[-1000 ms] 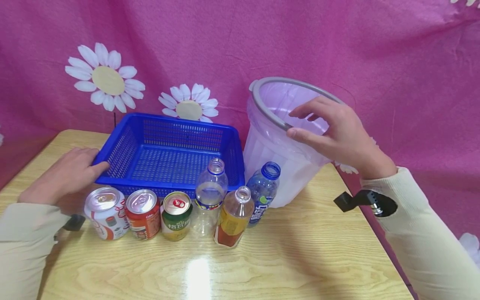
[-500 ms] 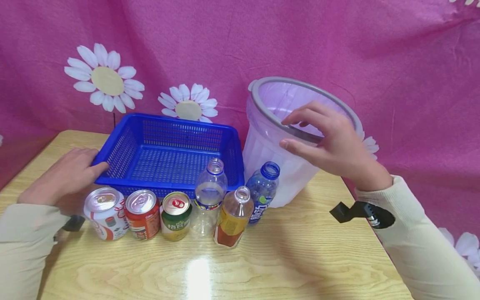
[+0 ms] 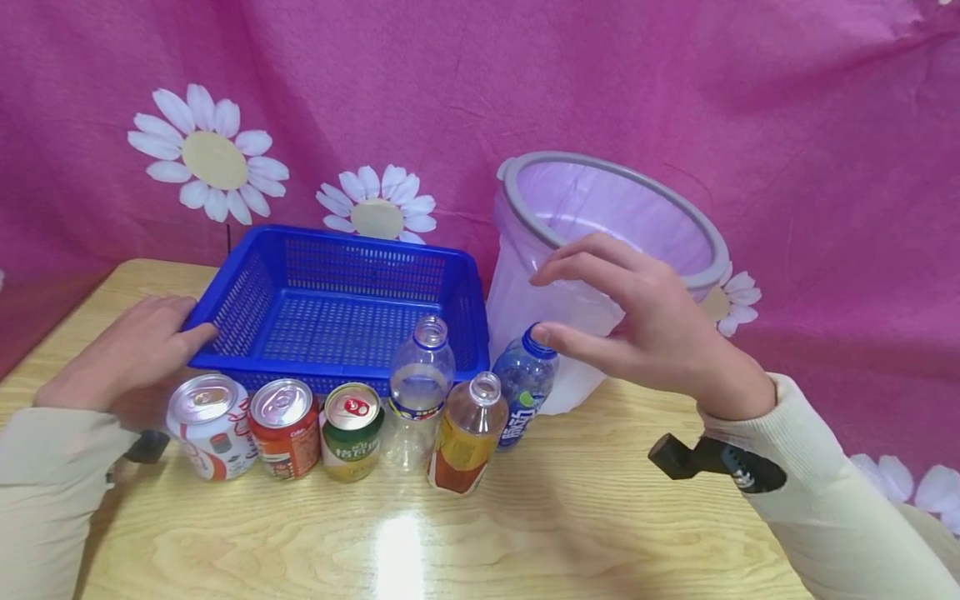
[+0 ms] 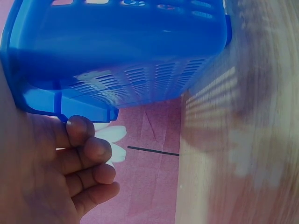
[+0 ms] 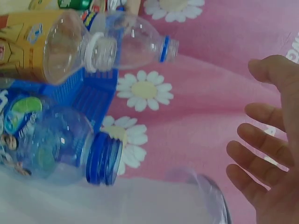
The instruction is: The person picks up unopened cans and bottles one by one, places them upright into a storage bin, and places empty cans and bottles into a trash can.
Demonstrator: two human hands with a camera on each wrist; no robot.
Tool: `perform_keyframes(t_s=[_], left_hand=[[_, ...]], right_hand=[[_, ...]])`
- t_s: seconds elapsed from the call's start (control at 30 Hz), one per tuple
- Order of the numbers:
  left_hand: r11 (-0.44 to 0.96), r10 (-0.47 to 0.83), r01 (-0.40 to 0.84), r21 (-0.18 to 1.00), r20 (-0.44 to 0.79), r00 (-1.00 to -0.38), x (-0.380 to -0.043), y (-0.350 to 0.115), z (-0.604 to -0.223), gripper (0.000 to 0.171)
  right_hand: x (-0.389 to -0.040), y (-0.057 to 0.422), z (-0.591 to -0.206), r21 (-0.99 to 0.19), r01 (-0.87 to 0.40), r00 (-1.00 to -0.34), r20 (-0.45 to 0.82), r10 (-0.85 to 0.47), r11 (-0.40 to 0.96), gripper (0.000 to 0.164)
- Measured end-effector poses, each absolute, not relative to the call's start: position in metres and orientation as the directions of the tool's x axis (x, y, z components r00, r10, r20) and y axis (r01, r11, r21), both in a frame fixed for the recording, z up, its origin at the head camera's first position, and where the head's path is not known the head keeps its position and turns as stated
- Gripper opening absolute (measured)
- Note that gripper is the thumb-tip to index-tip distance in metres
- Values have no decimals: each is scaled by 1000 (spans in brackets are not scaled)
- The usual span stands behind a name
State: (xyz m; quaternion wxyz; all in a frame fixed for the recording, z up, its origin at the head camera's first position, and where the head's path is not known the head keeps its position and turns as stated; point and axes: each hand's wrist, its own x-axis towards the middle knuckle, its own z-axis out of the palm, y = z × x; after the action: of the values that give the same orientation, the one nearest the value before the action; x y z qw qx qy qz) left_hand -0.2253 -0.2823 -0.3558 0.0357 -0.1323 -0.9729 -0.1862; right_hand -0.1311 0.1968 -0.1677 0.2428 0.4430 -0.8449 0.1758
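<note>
At the left, my left hand (image 3: 123,354) holds the rim of a blue plastic basket (image 3: 360,364), thumb over the edge. The left wrist view shows its fingers (image 4: 96,150) bent below the rim. My right hand (image 3: 648,321) hangs in the air with fingers spread, in front of the bin and just above a blue-tinted bottle (image 3: 521,387). In the right wrist view that bottle's open neck (image 5: 103,158) stands apart from the fingers. Beside it are a bottle with a yellow-and-brown label (image 3: 467,437) and a clear bottle (image 3: 422,387), both uncapped and upright.
A white can (image 3: 213,429), a red can (image 3: 287,429) and a green can (image 3: 352,433) stand in a row before the basket. Behind the bottles, a translucent bin (image 3: 536,275) with a grey rim leans slightly. A pink flowered cloth (image 3: 465,100) backs the wooden table (image 3: 300,542).
My right hand has come down and a little left, from over the bin's rim to above the blue-tinted bottle. The left hand and the basket have stayed put.
</note>
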Motion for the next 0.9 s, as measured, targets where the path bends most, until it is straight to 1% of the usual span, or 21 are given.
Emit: perform_keyframes(t_s=[0.1, 0.3, 0.4, 0.53, 0.67, 0.9], left_hand=[[895, 242, 269, 357, 118, -963, -225, -282, -355, 47], [896, 239, 263, 358, 110, -965, -225, -283, -356, 47], [896, 239, 261, 360, 107, -965, -226, -282, -356, 47], [895, 248, 279, 348, 134, -960, -226, -283, -357, 42], [895, 252, 290, 340, 152, -956, -227, -283, -358, 38], [896, 253, 291, 335, 152, -955, -227, -283, -358, 39]], right_hand=[[-128, 193, -169, -78, -840, -483, 556, -676, 537, 40], [-127, 192, -176, -116, -827, -523, 518, -677, 550, 41], [-130, 193, -183, -129, -831, -522, 516, -679, 541, 41], [-134, 194, -193, -139, -829, -527, 516, -675, 541, 41], [-135, 196, -201, -145, -811, -554, 499, -666, 566, 45], [-141, 196, -212, -158, -820, -541, 530, -653, 551, 45]])
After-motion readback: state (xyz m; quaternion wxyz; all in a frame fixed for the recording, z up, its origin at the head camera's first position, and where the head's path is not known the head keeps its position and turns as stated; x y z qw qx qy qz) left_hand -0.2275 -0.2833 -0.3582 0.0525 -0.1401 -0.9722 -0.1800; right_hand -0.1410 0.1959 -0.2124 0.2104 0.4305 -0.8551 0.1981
